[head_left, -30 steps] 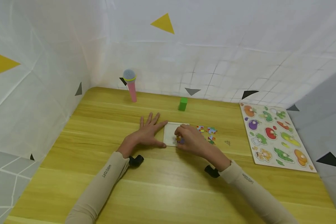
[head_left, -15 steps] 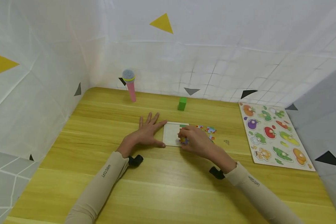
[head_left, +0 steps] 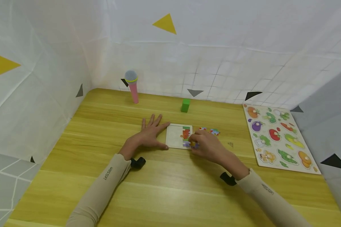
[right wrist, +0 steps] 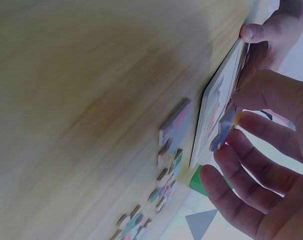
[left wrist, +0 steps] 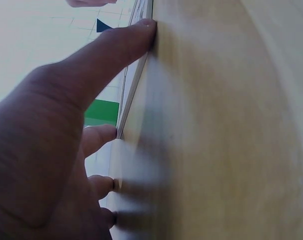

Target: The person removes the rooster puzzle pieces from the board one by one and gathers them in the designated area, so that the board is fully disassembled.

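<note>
A pale puzzle tray [head_left: 174, 135] lies on the table, with colored jigsaw pieces [head_left: 186, 133] set along its right side. My left hand [head_left: 149, 136] rests with spread fingers at the tray's left edge; in the left wrist view the thumb [left wrist: 126, 42] touches the rim. Just over the tray's right edge, my right hand [head_left: 207, 145] pinches a purple and yellow jigsaw piece [right wrist: 224, 127] between thumb and fingers. More loose jigsaw pieces [head_left: 215, 132] lie right of the tray, partly hidden behind that hand.
A vegetable peg board [head_left: 281, 138] lies at the right. Behind the tray a green block [head_left: 185, 105] stands upright, and a pink toy microphone [head_left: 133, 86] stands at the back left. White sheeting [head_left: 216, 56] borders the table's far side.
My right hand has moved rightward with the jigsaw piece in its grip, uncovering pieces along the tray's right side. My left hand has stayed in place.
</note>
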A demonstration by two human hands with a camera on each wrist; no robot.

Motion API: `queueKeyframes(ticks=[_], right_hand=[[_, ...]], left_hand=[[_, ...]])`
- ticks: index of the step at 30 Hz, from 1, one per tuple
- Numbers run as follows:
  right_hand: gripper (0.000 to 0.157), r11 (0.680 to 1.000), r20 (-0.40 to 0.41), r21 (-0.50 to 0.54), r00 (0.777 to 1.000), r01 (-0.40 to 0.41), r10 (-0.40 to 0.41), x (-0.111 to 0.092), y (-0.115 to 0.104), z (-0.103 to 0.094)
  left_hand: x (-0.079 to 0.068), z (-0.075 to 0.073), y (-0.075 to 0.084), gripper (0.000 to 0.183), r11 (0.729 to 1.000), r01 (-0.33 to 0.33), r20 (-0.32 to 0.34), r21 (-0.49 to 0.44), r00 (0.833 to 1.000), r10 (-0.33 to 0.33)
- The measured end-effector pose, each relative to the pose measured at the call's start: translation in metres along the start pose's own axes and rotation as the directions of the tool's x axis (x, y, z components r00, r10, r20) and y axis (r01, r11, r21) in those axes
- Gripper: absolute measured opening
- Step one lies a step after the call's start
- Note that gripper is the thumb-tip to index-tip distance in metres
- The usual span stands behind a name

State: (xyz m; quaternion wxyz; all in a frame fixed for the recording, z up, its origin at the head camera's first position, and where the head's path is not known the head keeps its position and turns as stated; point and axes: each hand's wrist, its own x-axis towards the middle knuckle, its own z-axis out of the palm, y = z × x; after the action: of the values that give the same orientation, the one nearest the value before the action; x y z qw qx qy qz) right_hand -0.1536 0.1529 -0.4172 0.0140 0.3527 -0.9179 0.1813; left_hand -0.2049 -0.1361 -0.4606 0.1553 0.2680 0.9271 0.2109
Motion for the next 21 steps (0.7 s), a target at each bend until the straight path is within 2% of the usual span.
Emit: queueKeyframes(ticks=[9, 16, 21], right_hand=[[0.02, 1.0, -0.028, -0.03, 1.0, 0.01, -0.011, -0.013, 0.01, -0.004], [0.025, 0.998, -0.036, -0.048, 0.999, -0.028, 0.027, -0.024, 0.019, -0.008], [0.031, 0.995, -0.009, -0.05, 0.997, -0.082, 0.082, -0.031, 0.022, -0.012]], left_hand=[[0.0, -0.001, 0.001, 0.107, 1.0, 0.006, 0.007, -0.013, 1.0, -0.006], [0.0, -0.001, 0.001, 0.108, 1.0, 0.007, 0.0, -0.005, 1.0, -0.007], [0.0, -0.001, 0.001, 0.108, 1.0, 0.007, -0.002, -0.008, 1.0, -0.007]])
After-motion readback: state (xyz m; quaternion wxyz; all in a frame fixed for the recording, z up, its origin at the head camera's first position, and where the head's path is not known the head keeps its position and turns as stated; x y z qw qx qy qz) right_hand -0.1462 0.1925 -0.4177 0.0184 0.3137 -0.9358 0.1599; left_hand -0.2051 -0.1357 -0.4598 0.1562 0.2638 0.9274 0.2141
